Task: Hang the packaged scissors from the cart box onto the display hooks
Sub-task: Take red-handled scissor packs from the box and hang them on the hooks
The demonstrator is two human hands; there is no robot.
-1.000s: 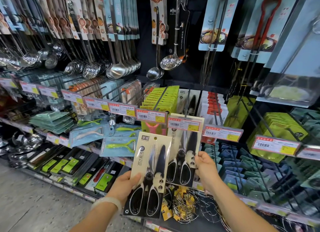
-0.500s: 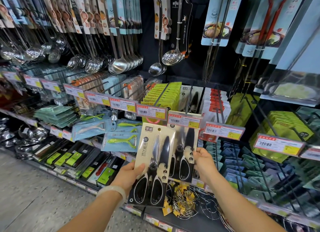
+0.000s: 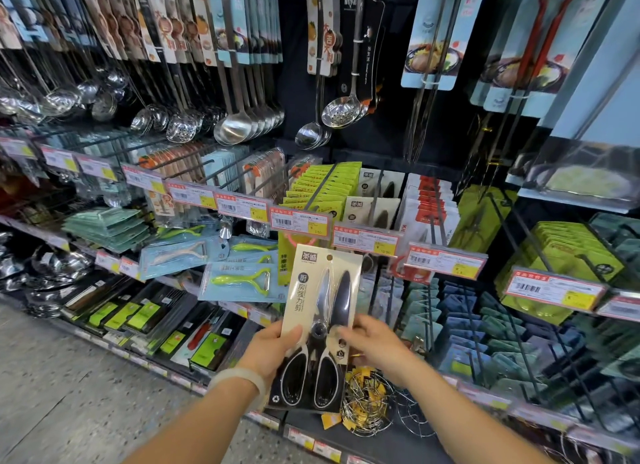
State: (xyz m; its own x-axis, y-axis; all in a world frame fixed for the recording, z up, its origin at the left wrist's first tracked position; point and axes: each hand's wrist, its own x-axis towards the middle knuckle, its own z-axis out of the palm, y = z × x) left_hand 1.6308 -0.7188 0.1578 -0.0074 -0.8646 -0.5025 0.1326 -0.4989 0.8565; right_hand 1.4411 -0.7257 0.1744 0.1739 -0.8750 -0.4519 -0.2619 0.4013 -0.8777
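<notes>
Both forearms are bare and sleeveless, and a pale, smooth, rounded wristband [image 3: 242, 380] circles the wrist of the left hand [image 3: 273, 349].

The scissors pack [image 3: 320, 328] sits between both hands, before the hooks [image 3: 375, 200], ladles [image 3: 239, 127] hanging above.

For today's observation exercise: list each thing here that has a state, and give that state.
Scissors pack: off the hook, upright, held by both hands.
Left hand: grips the pack's left edge.
Right hand: fingers on the pack's right edge.
Hook above: already carries matching packs.
</notes>
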